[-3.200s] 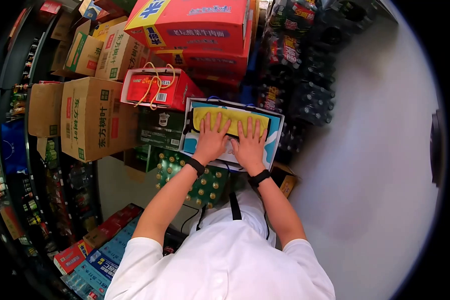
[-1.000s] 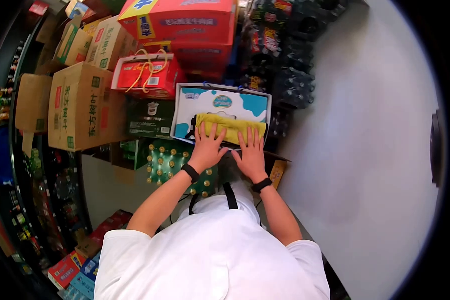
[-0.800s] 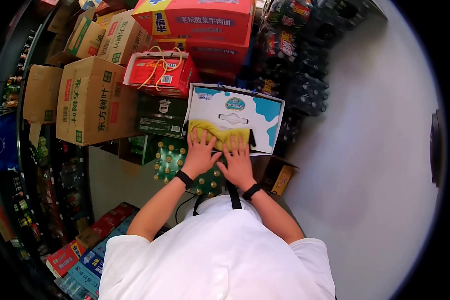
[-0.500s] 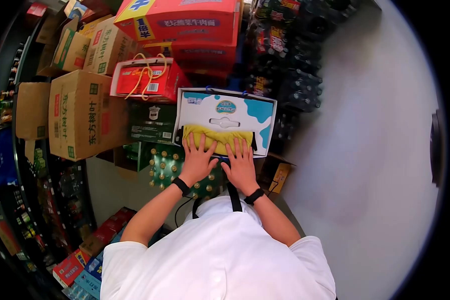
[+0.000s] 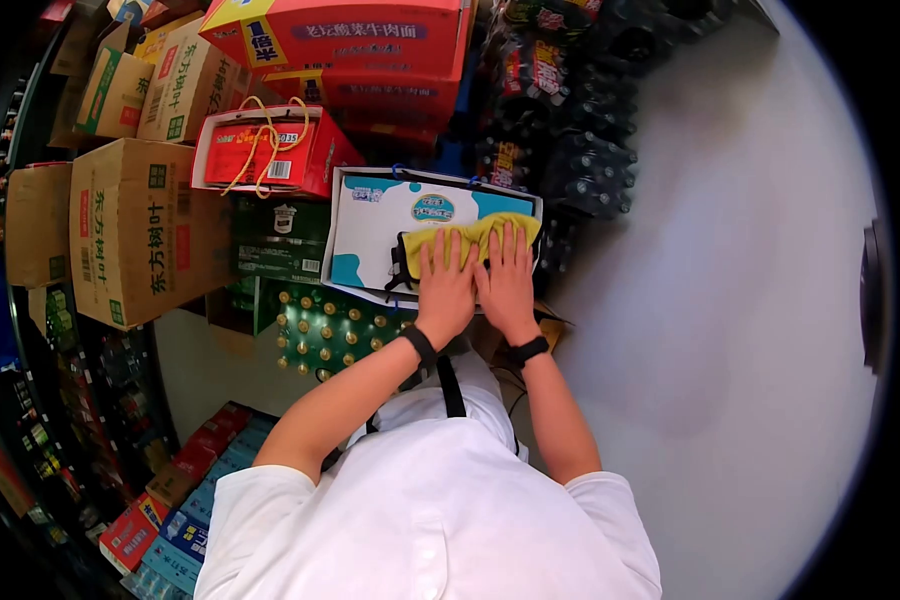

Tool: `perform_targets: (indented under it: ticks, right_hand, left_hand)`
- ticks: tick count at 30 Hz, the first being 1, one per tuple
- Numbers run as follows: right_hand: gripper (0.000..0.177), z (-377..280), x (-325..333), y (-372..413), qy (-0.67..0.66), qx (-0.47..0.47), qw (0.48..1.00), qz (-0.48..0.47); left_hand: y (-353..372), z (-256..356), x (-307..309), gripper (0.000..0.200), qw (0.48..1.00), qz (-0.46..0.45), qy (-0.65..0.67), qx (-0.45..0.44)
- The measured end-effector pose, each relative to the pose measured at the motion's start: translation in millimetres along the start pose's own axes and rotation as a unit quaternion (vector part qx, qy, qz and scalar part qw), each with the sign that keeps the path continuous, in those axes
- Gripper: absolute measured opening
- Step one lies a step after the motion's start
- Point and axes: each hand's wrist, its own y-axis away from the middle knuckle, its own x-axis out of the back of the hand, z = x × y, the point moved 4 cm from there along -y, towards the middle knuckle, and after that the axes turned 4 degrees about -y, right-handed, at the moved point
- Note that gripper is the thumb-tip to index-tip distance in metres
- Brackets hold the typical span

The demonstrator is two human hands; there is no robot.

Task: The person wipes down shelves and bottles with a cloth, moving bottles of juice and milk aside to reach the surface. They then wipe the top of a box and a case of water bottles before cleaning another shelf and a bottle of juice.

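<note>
Here, a yellow cloth was bunched on a white and blue box, toward its right edge. It was covered in part by the left hand and the right hand, both laid flat, unclenched, with fingers outstretched, and a red carton was seen near the box's far left corner.

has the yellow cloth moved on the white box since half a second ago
Yes: against the white box, the yellow cloth has shifted to the right and slightly toward the box's far edge, uncovering its lower left part.
</note>
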Motion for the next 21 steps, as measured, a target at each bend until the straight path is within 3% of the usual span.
perform_targets:
  ticks: [6, 13, 16, 21]
  right_hand:
    - [0.063, -4, -5, -41, 0.007, -0.004, 1.000, 0.022]
    - [0.071, -56, -34, -61, -0.010, 0.007, 0.999, 0.042]
    - [0.072, -87, -46, -70, -0.047, 0.028, 0.998, 0.018]
    - [0.073, -111, -46, -56, -0.042, 0.084, 0.995, -0.013]
  left_hand:
    - [-45, -29, 4, 0.052, 0.998, 0.052, -0.033, 0.017]
    - [-62, -123, 40, 0.064, 0.994, 0.003, -0.044, -0.104]
    - [-63, -161, 47, 0.064, 0.996, -0.025, -0.026, -0.076]
    - [-26, -160, 41, 0.063, 0.998, 0.007, -0.053, -0.037]
